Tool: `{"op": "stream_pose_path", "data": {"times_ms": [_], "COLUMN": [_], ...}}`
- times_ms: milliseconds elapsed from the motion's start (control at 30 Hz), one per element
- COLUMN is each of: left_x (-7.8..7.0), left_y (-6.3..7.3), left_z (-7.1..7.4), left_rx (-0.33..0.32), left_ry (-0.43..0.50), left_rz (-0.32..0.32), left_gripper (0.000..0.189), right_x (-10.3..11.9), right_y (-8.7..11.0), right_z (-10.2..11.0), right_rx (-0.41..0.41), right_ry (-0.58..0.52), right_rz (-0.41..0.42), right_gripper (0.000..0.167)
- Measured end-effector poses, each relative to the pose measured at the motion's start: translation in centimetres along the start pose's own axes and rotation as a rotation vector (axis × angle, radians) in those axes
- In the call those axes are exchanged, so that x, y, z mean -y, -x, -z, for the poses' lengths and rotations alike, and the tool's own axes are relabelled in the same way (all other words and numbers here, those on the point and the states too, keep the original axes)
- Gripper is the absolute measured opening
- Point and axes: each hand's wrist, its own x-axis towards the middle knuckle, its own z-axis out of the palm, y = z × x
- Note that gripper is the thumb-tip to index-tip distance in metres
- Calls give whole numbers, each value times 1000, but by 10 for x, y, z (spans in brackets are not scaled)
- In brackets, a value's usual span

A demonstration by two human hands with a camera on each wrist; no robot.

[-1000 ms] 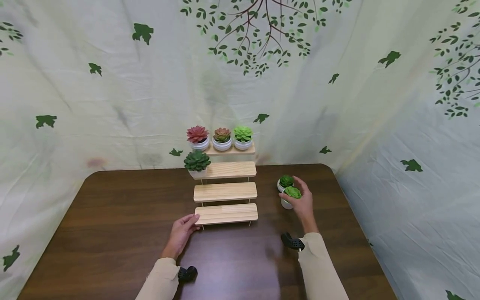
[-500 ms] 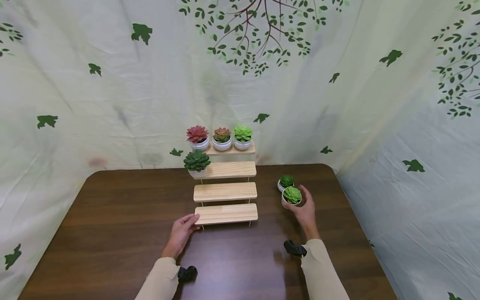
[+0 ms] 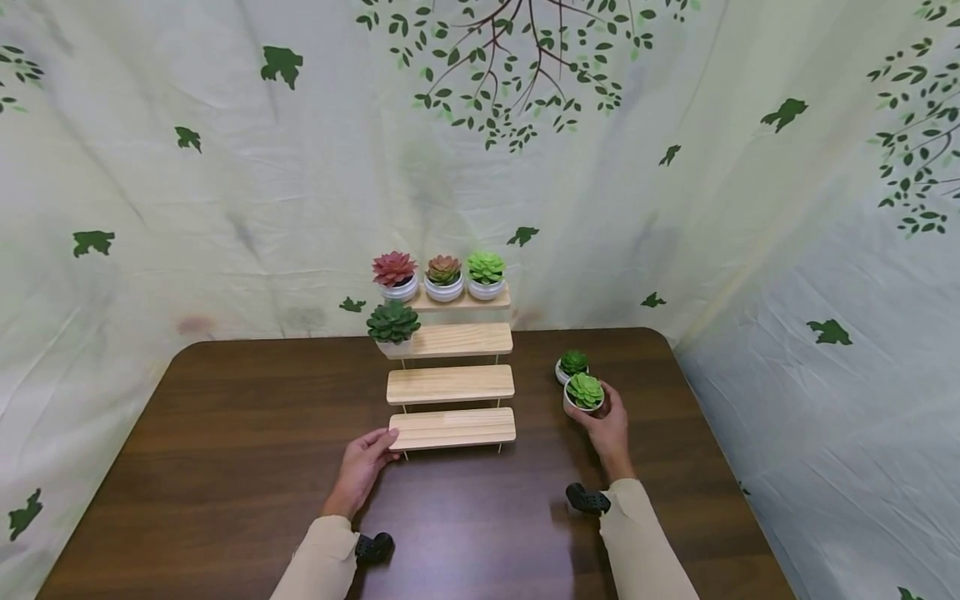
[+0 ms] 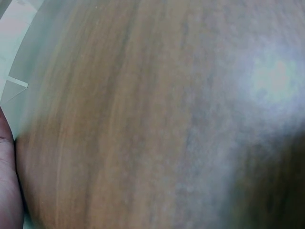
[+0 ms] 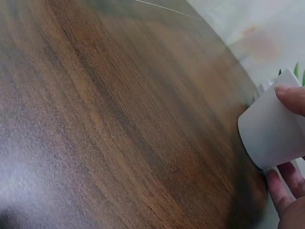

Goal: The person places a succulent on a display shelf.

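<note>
A tiered wooden display stand [image 3: 452, 428] rises in steps in the middle of the table. My left hand [image 3: 362, 472] pinches the left end of its lowest shelf, thumb on top; the left wrist view catches only an edge of that hand [image 4: 8, 181]. To the right of the stand, my right hand [image 3: 611, 429] holds a bright green potted succulent [image 3: 585, 390] by its white pot [image 5: 271, 129], thumb at the rim. Directly behind it is a darker green potted succulent [image 3: 573, 362], its pot partly hidden.
On the top shelf stand a red succulent [image 3: 394, 268], a reddish-green succulent [image 3: 444, 270] and a lime succulent [image 3: 486, 267], all in white pots. A dark green succulent [image 3: 393, 321] occupies the second shelf's left end. Leaf-printed cloth [image 3: 300, 183] hangs behind the brown table [image 3: 247, 450].
My right hand has shifted from over the bright green succulent to its right side and now grips the pot. My left hand stays on the lowest shelf.
</note>
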Motion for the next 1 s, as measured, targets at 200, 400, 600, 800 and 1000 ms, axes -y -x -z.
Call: {"op": "stream_pose_path", "data": {"times_ms": [200,400,600,800,1000], "left_x": [-2,0,0,0,-1], "left_y": [0,-1,0,0,0], "left_z": [0,0,-1,-1,-1], "left_rx": [-4,3,4,4,2], "left_ry": [-6,-4,6,5,-3], "left_rz": [2,6,4,4,7], "left_gripper": [8,11,7,8,12], "right_x": [4,7,19,41,63], "right_y": [1,2,6,10,12], "right_z": [1,7,9,7,0], "right_rx": [23,80,127,189,245], "right_ry": [20,46,62,81,68], "right_rz": [-27,-74,-53,-29,-9], "right_gripper": [75,76,74,73,73]}}
